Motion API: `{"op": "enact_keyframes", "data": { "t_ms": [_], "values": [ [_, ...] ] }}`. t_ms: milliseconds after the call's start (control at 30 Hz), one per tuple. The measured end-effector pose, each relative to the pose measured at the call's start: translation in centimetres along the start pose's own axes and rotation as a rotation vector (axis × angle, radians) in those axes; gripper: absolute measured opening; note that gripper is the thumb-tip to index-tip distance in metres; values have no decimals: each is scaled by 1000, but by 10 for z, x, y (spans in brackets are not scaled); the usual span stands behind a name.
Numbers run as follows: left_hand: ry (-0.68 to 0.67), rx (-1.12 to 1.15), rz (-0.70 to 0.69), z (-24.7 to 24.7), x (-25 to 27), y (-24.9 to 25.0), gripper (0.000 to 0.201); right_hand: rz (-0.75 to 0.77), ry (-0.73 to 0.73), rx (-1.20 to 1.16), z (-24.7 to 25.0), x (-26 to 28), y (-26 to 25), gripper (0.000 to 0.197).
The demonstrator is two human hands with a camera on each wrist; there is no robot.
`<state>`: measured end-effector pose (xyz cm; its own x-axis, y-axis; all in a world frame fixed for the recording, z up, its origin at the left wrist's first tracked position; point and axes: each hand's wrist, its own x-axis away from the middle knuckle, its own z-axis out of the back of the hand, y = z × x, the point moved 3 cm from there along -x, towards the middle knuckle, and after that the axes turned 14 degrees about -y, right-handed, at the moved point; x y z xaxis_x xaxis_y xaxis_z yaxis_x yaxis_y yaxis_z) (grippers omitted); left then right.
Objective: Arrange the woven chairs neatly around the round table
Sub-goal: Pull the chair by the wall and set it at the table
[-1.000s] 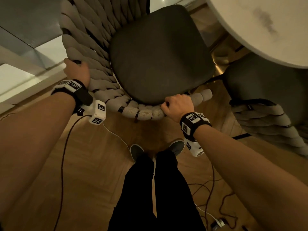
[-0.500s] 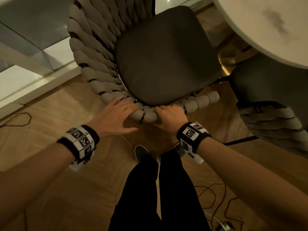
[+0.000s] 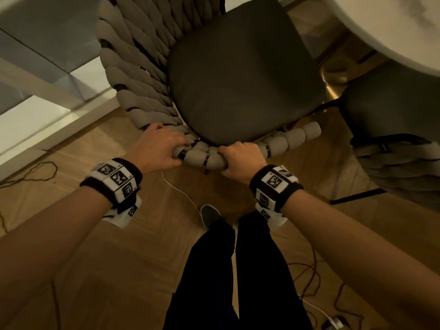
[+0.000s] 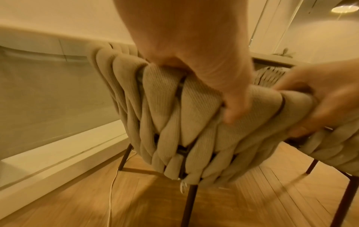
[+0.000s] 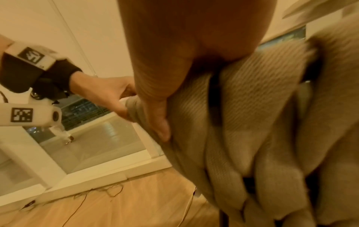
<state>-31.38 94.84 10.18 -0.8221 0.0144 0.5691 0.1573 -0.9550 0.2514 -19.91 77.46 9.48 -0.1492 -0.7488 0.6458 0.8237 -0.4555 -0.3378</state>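
The woven chair (image 3: 238,75) was gripped at its backrest by the left hand (image 3: 159,148) and right hand (image 3: 242,158), apparently for pushing toward the round table (image 3: 392,27).

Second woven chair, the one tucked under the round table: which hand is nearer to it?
Right. The right hand grips the near chair's woven top rail on the side facing the second woven chair; the left hand grips the same rail farther away.
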Motion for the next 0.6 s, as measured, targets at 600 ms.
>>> {"op": "enact_keyframes", "data": {
  "t_ms": [600],
  "values": [
    [595,845,564,50,-37,-136,86,-609,639,-831,16,41,164,25]
  ]
}}
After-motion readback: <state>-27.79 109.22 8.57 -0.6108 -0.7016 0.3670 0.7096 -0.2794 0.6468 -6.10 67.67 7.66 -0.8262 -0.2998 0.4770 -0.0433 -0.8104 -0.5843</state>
